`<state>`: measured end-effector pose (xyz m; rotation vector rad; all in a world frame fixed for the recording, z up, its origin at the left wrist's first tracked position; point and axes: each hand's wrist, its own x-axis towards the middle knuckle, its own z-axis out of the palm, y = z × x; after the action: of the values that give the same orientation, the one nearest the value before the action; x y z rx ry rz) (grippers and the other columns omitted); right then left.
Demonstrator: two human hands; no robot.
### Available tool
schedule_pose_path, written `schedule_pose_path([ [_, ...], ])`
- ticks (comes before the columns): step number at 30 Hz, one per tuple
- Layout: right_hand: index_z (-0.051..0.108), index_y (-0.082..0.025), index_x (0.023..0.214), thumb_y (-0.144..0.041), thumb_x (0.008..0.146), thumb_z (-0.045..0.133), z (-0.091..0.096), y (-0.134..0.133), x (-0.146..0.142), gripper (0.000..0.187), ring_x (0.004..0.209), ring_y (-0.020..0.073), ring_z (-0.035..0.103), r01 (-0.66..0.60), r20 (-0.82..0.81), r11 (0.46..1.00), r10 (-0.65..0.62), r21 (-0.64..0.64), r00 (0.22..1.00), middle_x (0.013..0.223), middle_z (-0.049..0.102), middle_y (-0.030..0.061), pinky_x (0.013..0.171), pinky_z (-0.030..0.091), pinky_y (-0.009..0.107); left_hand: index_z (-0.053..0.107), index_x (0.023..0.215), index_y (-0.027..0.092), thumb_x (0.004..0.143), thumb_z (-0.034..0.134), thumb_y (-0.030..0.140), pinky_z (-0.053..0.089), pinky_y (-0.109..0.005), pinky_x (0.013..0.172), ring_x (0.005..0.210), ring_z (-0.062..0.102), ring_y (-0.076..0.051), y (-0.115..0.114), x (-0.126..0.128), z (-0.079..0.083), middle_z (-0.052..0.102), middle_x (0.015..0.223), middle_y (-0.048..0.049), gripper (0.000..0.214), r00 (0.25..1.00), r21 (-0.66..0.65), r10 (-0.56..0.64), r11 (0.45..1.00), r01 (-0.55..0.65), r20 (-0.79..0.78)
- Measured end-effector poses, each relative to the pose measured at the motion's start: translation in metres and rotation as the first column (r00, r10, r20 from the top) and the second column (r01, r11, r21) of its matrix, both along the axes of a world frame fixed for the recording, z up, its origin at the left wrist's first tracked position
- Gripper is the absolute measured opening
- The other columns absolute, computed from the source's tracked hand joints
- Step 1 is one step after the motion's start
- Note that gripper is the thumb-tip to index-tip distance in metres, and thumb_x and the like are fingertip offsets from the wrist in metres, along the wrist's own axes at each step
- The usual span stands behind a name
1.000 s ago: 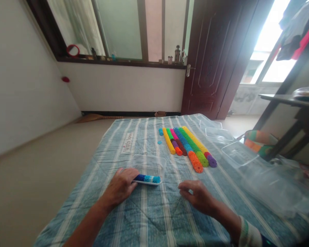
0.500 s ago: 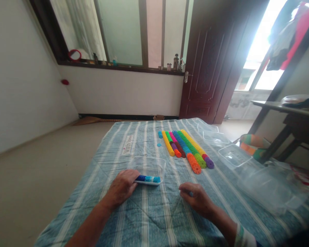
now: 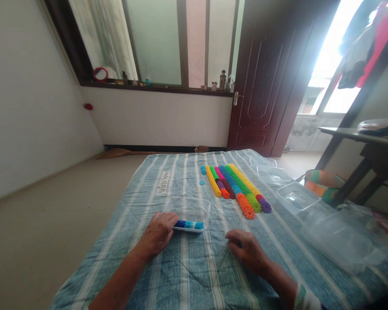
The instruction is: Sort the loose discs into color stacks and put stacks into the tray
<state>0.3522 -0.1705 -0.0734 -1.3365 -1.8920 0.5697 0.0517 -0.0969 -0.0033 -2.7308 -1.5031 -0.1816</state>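
My left hand [image 3: 158, 232] is closed over the near left corner of a clear plastic container [image 3: 189, 206], fingers over the rim and thumb outside. Along the container's near wall lies a row of stacked discs [image 3: 190, 224], dark blue to light blue with a white band; its left end is hidden by my fingers. To the right, my right hand [image 3: 245, 247] rests on the striped bedcover [image 3: 203, 275], loosely curled, with nothing visible in it. Beyond it lie several long rows of stacked colourful discs [image 3: 236, 183], side by side. A short blue stack [image 3: 203, 170] and a single blue disc [image 3: 201, 183] sit to their left.
Several clear plastic boxes [image 3: 297, 196] stand along the bed's right side, with a larger clear box [image 3: 345, 241] nearer me. A dark table [image 3: 358, 134] is at the right. A brown door [image 3: 255, 86] and a window ledge [image 3: 161, 89] with small items are behind the bed.
The view has shifted slightly, so everything sits a little further right in the picture. Both hands keep about the same place relative to the container and bedcover.
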Motion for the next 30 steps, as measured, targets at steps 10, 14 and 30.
schedule_pose_path([
  [10, 0.068, -0.020, 0.090, -0.017, 0.084, 0.052, -0.014, -0.007, -0.002, 0.017, 0.075, 0.0203, 0.066, 0.048, -0.092, 0.990, -0.036, 0.131, 0.995, 0.083, 0.070, 0.0046, 0.072, 0.053, 0.031, 0.069, 0.106, 0.021, 0.078, 0.051, -0.001, 0.046, -0.044, 0.102, 0.114, 0.065, -0.025, 0.000, 0.000, 0.001, 0.072, 0.120, -0.0099, 0.040, 0.999, 0.000, -0.021, 1.000, 0.021, 0.037],
  [14, 0.067, -0.020, 0.089, -0.017, 0.085, 0.052, -0.015, -0.009, -0.001, 0.016, 0.072, 0.0190, 0.065, 0.051, -0.078, 0.988, -0.040, 0.147, 0.996, 0.081, 0.069, 0.0041, 0.069, 0.052, 0.029, 0.069, 0.110, 0.022, 0.077, 0.053, 0.000, 0.045, -0.045, 0.105, 0.119, 0.063, -0.026, 0.002, -0.002, -0.003, 0.070, 0.125, -0.0097, 0.043, 0.998, 0.017, -0.015, 1.000, 0.015, 0.057],
  [30, 0.065, -0.019, 0.090, -0.011, 0.083, 0.051, -0.013, -0.010, -0.003, 0.018, 0.073, 0.0166, 0.062, 0.005, -0.005, 0.997, -0.005, 0.071, 1.000, 0.081, 0.067, 0.0031, 0.069, 0.048, 0.026, 0.069, 0.113, 0.022, 0.078, 0.054, 0.000, 0.048, -0.046, 0.104, 0.115, 0.066, -0.027, 0.009, -0.012, -0.013, 0.073, 0.119, -0.0082, 0.044, 0.998, -0.022, -0.016, 1.000, 0.017, 0.060],
])
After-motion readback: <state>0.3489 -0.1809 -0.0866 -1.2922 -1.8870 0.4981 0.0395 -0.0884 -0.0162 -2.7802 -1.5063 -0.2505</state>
